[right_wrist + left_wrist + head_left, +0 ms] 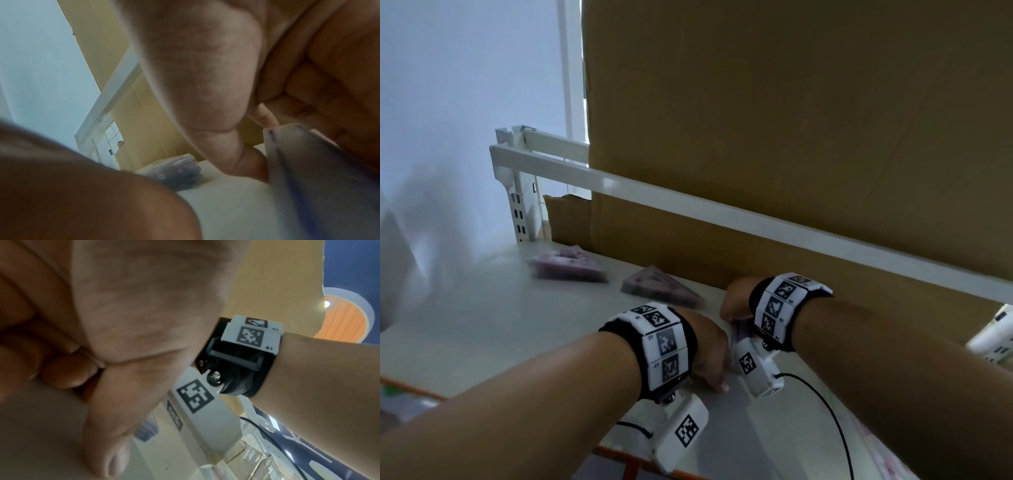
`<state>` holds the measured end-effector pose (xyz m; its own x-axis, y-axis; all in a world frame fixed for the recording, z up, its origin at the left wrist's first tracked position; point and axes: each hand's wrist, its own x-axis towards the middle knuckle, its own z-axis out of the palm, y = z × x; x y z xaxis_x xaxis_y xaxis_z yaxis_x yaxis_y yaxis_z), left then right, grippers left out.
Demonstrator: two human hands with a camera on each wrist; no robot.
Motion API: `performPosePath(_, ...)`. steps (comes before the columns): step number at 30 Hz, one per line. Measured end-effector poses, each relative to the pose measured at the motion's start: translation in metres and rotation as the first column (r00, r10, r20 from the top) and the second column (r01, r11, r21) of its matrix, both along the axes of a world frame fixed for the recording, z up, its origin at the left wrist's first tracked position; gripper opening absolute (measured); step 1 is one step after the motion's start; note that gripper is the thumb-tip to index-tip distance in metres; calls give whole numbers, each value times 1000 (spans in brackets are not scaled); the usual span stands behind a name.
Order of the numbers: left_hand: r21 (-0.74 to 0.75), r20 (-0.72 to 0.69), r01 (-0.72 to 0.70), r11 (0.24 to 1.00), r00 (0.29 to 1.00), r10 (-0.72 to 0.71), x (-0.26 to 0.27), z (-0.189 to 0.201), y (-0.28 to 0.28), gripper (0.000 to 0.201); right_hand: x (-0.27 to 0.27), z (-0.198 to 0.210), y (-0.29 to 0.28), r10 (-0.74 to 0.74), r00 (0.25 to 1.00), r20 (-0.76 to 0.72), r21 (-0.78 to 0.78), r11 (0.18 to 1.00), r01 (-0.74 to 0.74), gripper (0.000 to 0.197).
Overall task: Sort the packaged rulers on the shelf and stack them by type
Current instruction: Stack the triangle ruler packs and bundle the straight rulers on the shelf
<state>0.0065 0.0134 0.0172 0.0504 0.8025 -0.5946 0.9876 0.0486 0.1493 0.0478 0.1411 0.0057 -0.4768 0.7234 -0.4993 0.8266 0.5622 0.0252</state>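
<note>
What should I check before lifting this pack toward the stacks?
1. Right hand grip on the ruler pack: ok, thumb and fingers pinch it.
2. Left hand grip on the same pack: cannot tell, fingers hidden.
3. Near triangle stack lying flat on the shelf: ok.
4. Far triangle stack apart from the near one: ok.
5. Pack's type matching either stack: cannot tell, blurred.
6. Cable free of the pack: cannot tell.
</note>
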Motion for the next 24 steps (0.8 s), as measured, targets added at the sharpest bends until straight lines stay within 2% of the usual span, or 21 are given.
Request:
performPosePath(2,7,14,15,1000,1000,-15,-1,-5,3,45,3,0,1,-18,995,-95,-70,997,11,37)
performPosePath(4,-11,19,17,1000,1000,-17,0,-6,3,46,9,7,-3,-35,996,-80,-93,995,28,28)
performPosePath(5,-9,38,1,1000,999,-1,0,-7,3,46,11,13,-4,-39,997,-72,-87,996,33,22)
performPosePath(7,2,91,-50,999,995,49,-4,-10,2,44,25,25,-6,-41,992,-116,-18,999,39,25)
performPosePath(9,3,124,-91,996,988,90,-8,-14,0,45,49,37,-7,-87,979,-185,-12,996,86,25)
performPosePath(11,-10,156,-137,991,978,137,-12,-16,-3,46,85,46,-6,-208,937,-280,-75,978,195,26)
performPosePath(13,3,182,-157,988,971,154,-14,-13,-7,46,126,54,-6,-237,908,-345,-61,971,230,24)
performPosePath(16,109,158,-92,990,985,74,-11,-5,-15,46,187,58,-11,-184,934,-307,105,969,226,29)
performPosePath(18,168,139,-41,985,990,17,-2,-1,-21,41,228,54,-18,-246,914,-323,146,941,304,36)
performPosePath(21,189,153,13,982,987,-42,25,-2,-31,31,280,36,-33,-262,918,-299,237,911,338,49)
performPosePath(24,180,126,122,976,981,-146,57,-16,-36,32,315,10,-49,-205,912,-356,292,903,317,49)
